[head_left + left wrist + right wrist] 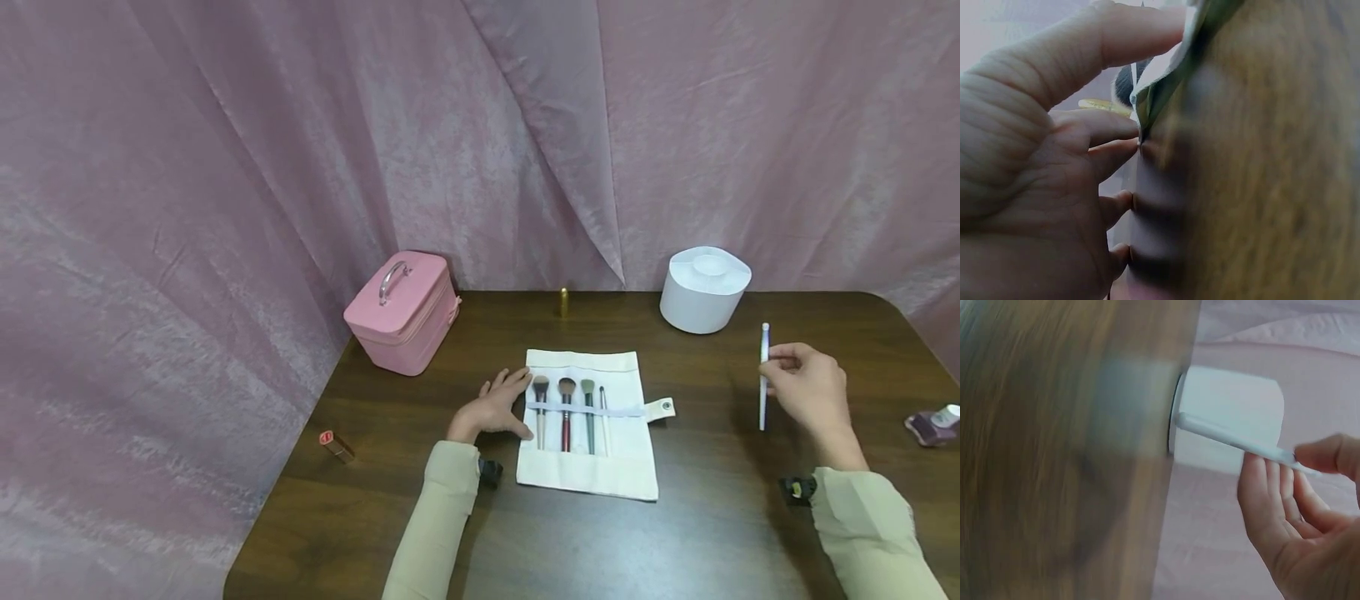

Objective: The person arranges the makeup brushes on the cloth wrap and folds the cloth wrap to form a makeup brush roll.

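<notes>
On the table lies a white fabric brush roll [585, 479], spread flat. A strap across it keeps several makeup brushes [566, 417] in a row. My left hand [495, 408] rests at the roll's left edge with fingers spread, thumb and fingertips touching the cloth. In the left wrist view the thumb [1141, 34] lies over the cloth edge [1160, 72]. Off to the right, my right hand [810, 387] pinches a slim white stick [763, 375] between thumb and fingers, held upright. In the right wrist view the white stick [1229, 434] has a rounded end; no bristles show.
A pink case [397, 312] with a handle stands back left, and a red lipstick-like tube [336, 446] lies at the left. Behind the roll stand a small gold tube [564, 302] and a white container [703, 292]. A purple bottle [930, 427] is far right.
</notes>
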### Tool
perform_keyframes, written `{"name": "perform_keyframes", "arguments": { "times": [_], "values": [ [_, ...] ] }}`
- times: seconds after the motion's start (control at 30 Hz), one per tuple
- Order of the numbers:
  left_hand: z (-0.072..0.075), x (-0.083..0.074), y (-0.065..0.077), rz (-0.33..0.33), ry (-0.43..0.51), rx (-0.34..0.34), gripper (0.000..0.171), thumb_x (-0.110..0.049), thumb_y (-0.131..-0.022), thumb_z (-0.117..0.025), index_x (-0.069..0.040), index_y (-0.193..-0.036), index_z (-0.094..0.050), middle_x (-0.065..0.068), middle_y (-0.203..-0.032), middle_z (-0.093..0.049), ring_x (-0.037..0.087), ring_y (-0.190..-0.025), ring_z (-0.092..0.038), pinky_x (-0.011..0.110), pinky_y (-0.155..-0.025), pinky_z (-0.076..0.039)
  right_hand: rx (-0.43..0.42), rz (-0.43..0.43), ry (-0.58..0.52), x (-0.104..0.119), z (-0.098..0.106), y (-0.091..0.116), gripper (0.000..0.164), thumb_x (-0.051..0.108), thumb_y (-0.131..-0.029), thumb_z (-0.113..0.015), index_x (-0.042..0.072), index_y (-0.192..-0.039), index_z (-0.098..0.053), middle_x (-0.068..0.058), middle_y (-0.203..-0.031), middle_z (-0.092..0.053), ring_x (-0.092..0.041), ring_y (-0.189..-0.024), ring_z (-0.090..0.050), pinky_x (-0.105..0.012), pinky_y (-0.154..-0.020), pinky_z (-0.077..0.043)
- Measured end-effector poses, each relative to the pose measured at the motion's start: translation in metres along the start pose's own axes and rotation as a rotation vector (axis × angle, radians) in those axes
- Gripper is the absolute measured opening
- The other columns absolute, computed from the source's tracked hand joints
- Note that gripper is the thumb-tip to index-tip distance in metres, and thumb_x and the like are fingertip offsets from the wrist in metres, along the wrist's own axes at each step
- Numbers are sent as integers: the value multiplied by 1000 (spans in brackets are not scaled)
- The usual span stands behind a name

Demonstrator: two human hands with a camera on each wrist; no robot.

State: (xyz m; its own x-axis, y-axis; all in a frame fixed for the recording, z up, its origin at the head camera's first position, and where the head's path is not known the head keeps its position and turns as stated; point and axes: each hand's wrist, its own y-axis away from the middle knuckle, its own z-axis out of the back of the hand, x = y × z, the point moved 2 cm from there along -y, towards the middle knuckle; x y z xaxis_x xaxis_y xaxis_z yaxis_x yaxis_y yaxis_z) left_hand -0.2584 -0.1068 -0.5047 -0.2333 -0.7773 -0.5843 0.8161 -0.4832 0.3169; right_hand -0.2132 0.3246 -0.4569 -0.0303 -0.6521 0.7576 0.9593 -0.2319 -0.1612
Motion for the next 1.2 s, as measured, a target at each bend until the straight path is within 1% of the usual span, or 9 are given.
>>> {"name": "perform_keyframes", "arguments": {
  "times": [0.2, 0.3, 0.5, 0.63, 0.7, 0.8, 0.93, 1.1, 1.2],
  "values": [
    [0, 1, -1, 1, -8, -4, 103, -16, -80, -87, -10, -161, -25, 1, -169, -14, 28, -155, 1, 53, -121, -2, -77, -89, -194, 9, -9, -1, 33, 6, -95, -59, -16, -120, -59, 8, -80, -59, 7, -60, -59, -19, -56, -55],
    [0, 1, -1, 1, -12, -8, 103, -17, -80, -87, -10, -161, -26, 2, -169, -14, 28, -155, 1, 54, -121, -2, -102, -107, -261, 16, -15, -3, 31, 4, -95, -60, -15, -119, -58, 14, -77, -57, 7, -62, -59, -18, -58, -55],
    [0, 2, -1, -4, -5, -12, 102, -17, -80, -87, -10, -161, -27, 2, -169, -15, 29, -155, 0, 54, -121, -2, -215, -175, -497, 31, -30, -6, 12, -2, -92, -61, 2, -103, -63, 14, -76, -60, 2, -67, -60, -14, -58, -53],
    [0, 1, -1, -9, -13, -10, 102, -18, -80, -88, -10, -161, -26, 2, -169, -16, 30, -155, 0, 55, -121, -3, -233, -191, -653, 42, -40, -7, 15, -6, -92, -62, 8, -96, -62, 8, -79, -62, -1, -68, -61, -14, -57, -53],
    [0, 1, 0, -10, -15, -10, 102, -18, -80, -88, -10, -161, -26, 3, -168, -16, 30, -155, -1, 55, -121, -3, -204, -175, -652, 47, -45, -7, 14, -6, -93, -61, 7, -98, -62, 8, -81, -62, -1, -69, -62, -14, -58, -53],
    [0, 1, 0, -9, -13, -12, 102, -18, -80, -88, -10, -161, -26, 3, -168, -16, 30, -155, -1, 55, -121, -3, -152, -135, -615, 55, -55, -7, 10, -6, -94, -60, -2, -103, -61, 11, -81, -62, 0, -70, -62, -15, -60, -54],
    [0, 1, 0, -9, -8, -13, 102, -17, -80, -88, -10, -161, -26, 3, -168, -16, 30, -155, -1, 55, -121, -3, -116, -80, -587, 65, -70, -8, 20, -6, -94, -58, -15, -111, -57, 13, -78, -61, 1, -69, -61, -15, -61, -54],
    [0, 1, -1, -11, -13, -12, 102, -18, -80, -88, -9, -161, -27, 3, -168, -16, 30, -155, -1, 55, -121, -3, -100, -50, -596, 77, -83, -9, 23, -7, -93, -59, -18, -113, -57, 10, -78, -61, 0, -69, -60, -16, -62, -54],
    [0, 1, -1, -13, -12, -13, 102, -18, -80, -87, -9, -161, -27, 3, -168, -16, 30, -155, -1, 55, -121, -3, -85, -31, -581, 85, -88, -8, 22, -6, -94, -59, -17, -113, -57, 3, -82, -62, -1, -70, -60, -17, -63, -54]
  ]
}}
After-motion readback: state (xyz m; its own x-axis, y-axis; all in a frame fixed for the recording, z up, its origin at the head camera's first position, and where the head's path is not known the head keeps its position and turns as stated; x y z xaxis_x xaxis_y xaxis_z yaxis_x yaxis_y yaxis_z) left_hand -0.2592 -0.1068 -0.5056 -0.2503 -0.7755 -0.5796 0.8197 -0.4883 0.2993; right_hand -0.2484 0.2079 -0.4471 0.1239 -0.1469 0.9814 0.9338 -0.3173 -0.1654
